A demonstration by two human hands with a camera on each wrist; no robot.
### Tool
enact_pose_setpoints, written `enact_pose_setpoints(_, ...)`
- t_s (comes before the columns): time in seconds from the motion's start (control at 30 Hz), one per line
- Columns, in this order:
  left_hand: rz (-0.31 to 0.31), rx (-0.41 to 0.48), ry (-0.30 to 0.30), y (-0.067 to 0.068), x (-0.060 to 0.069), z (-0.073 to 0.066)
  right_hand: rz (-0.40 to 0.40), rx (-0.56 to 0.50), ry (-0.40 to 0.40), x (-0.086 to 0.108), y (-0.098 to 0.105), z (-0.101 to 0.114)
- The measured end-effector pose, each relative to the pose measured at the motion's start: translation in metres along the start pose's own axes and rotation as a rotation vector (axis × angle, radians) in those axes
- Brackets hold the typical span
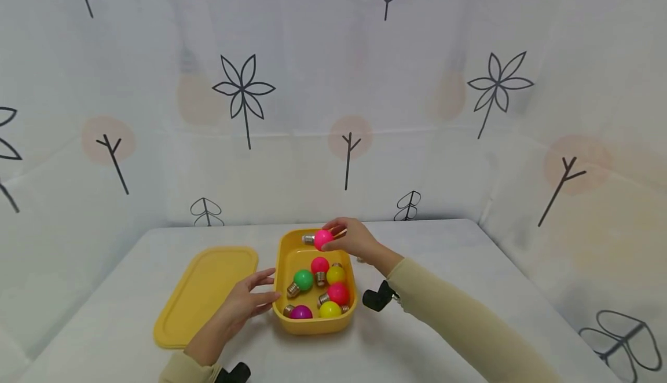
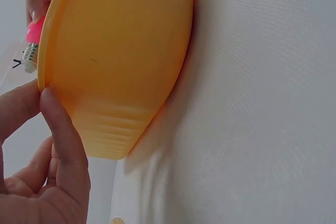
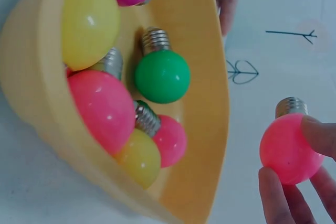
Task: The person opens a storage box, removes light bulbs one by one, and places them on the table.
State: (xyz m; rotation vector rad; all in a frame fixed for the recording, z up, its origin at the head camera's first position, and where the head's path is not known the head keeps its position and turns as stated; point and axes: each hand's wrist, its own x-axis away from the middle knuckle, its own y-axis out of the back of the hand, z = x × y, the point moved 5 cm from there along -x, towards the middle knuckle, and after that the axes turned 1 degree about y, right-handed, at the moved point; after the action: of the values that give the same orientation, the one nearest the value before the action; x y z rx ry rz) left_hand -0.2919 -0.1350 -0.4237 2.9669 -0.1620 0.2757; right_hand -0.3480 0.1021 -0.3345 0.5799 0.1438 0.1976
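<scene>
While a left hand (image 1: pixel 242 305) pinches the side rim of a deep, rounded yellow plastic tub (image 1: pixel 312 328), other fingers loosely extended, a right hand (image 1: pixel 354 238) grips a round pink bulb (image 1: pixel 323 239) with a silvery screw base between thumb and fingers, raised near the tub's far end. Inside lie green (image 1: pixel 304 279), pink (image 1: pixel 339 294), yellow (image 1: pixel 330 310) and purple bulbs (image 1: pixel 301 312); a flat yellow lid (image 1: pixel 208 290) rests left on the white tabletop (image 1: pixel 432 325).
</scene>
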Motion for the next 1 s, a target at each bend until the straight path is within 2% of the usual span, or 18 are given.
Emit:
enact_pose_setpoints(0.33, -0.005, -0.015, 0.012, 0.0, 0.0, 0.001, -0.032, 0.02, -0.035, 0.01, 0.012, -0.015)
enact_pose_setpoints(0.73, -0.016, -0.021, 0.01, 0.0, -0.001, 0.001, -0.065, -0.017, -0.098, 0.022, 0.029, -0.038)
enact_pose_setpoints(1.0, -0.025, -0.022, 0.018, 0.0, 0.002, -0.001, -0.095, 0.033, -0.112, 0.029, 0.041, -0.055)
